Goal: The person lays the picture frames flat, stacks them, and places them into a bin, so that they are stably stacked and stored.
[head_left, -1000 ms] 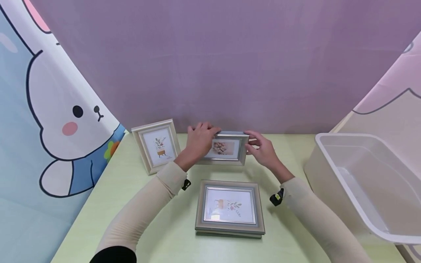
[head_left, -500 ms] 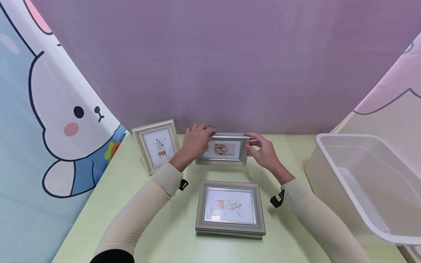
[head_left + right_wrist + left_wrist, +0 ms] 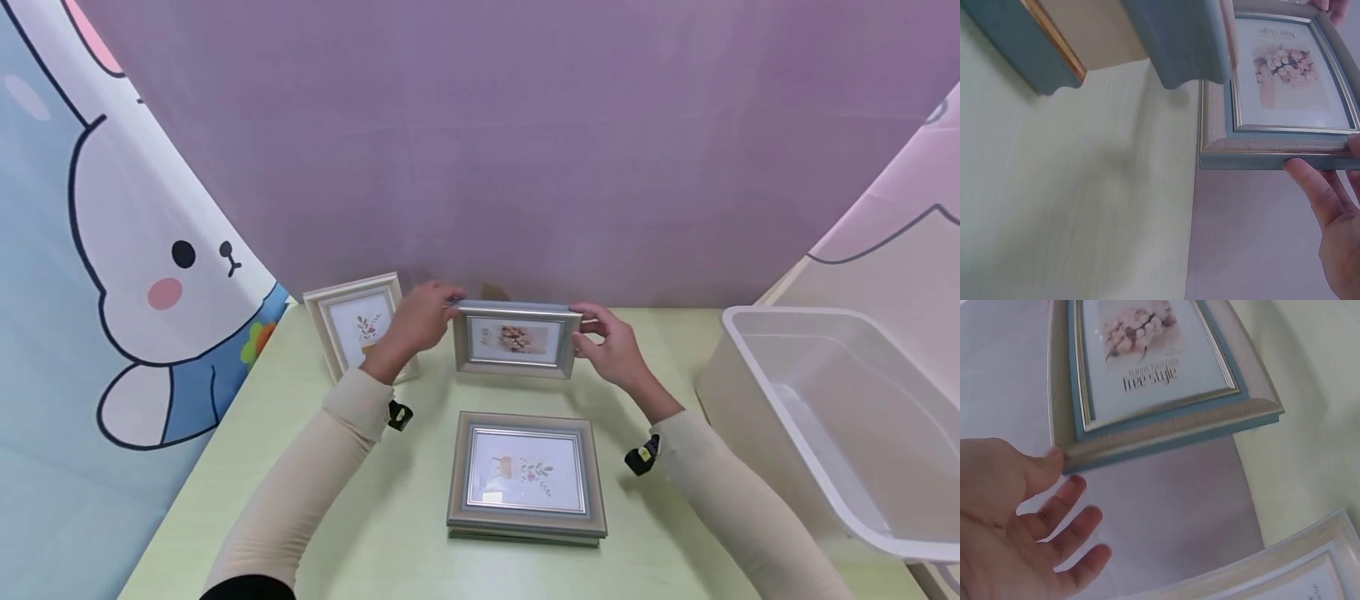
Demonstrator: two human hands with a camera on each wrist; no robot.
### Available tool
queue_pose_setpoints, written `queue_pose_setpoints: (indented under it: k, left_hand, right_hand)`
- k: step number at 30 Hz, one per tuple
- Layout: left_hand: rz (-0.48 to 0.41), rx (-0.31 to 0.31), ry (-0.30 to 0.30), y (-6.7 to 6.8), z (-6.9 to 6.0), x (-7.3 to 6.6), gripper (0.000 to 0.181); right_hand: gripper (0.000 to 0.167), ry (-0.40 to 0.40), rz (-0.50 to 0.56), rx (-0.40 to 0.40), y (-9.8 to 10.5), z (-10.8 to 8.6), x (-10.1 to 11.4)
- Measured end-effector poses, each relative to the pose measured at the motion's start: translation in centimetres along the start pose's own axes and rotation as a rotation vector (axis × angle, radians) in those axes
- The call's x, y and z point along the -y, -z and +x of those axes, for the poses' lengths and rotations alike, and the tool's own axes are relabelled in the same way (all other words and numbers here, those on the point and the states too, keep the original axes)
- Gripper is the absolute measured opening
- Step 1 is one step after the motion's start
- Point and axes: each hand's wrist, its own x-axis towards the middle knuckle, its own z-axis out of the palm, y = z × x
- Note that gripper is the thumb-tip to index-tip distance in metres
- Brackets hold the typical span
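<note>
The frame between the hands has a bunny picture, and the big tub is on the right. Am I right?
Not a bunny: the left wrist view shows pink flowers in the frame between the left hand and right hand. The tub is on the right.

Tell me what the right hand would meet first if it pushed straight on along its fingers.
The blossom-print picture frame: the right hand already grips its end. Beyond that, perhaps the left hand or the purple backdrop; depth is unclear.
</note>
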Motion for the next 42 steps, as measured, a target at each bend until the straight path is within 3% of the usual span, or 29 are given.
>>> queue_pose_setpoints:
  k: [8, 13, 20, 28, 35, 42]
  left_hand:
    - [-0.449, 0.093, 0.039, -0.3, 0.4, 2.4, 0.040]
    - [-0.645, 0.152, 0.037, -0.9, 0.6, 3.6, 0.048]
    - [-0.781, 0.243, -0.066, -0.5, 0.5, 4.2, 0.064]
    - [-0.922, 0.294, -0.172, -0.6, 0.5, 5.1, 0.076]
    - [-1.064, 0.377, -0.172, -1.4, 0.6, 5.5, 0.126]
    - [-1.068, 0.420, -0.180, -1.4, 0.9, 5.3, 0.143]
  right_hand:
    - [0.043, 0.027, 0.003, -0.012, 0.4, -0.1, -0.7]
    - [0.045, 0.030, 0.009, -0.022, 0.6, 0.2, -2.5]
    - [0.044, 0.054, 0.031, -0.015, 0.9, -0.1, -2.7]
    - [0.042, 0.077, 0.074, -0.023, 1.0, -0.2, -1.9]
    - [0.042, 0.129, 0.083, -0.006, 0.8, -0.5, -1.4]
    - [0.042, 0.142, 0.073, 0.008, 0.9, -0.7, -1.3]
